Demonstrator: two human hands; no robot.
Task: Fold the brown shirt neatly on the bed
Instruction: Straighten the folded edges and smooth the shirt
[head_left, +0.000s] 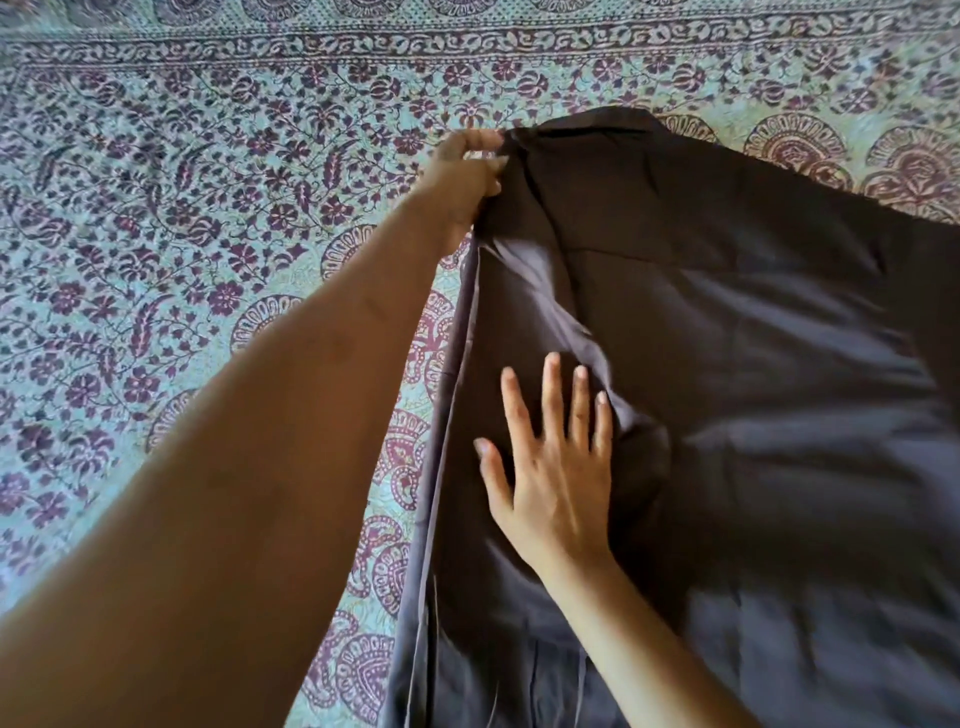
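Note:
The brown shirt (753, 389) lies spread over the right half of the bed, collar at the far end, its left edge folded in along a long straight line. My left hand (467, 176) reaches far forward and pinches the shirt's upper left corner near the collar. My right hand (556, 467) rests flat on the fabric, fingers spread, pressing the lower left part of the shirt. A sleeve runs off toward the right edge of the view.
The bed is covered by a patterned sheet (182, 234), pale green with dark purple flowers and a border band along the far side. The bed's left half shows only this sheet.

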